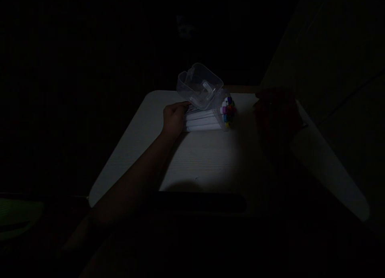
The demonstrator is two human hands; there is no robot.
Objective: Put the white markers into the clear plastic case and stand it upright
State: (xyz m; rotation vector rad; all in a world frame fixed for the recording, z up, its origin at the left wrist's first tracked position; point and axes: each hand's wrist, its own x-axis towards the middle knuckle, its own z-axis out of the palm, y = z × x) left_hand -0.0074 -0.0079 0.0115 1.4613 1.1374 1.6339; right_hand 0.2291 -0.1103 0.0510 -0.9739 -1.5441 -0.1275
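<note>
A clear plastic marker case (219,123) lies on its side on the small white table (192,161). Its hinged lid (200,85) is swung open towards the far edge. White-barrelled markers (201,120) fill the case, their coloured caps (229,111) pointing right. My left hand (174,119) is closed around the left end of the case. To the right of the caps, apart from them, my right hand (276,111) is in deep shadow. It seems to grip a dark reddish object whose kind I cannot make out.
The tabletop has rounded corners and a dark slot (201,201) along its near side. Something green (18,216) shows at the lower left. A thin dark cord (351,95) runs at the right. Most of the surroundings are too dark to read.
</note>
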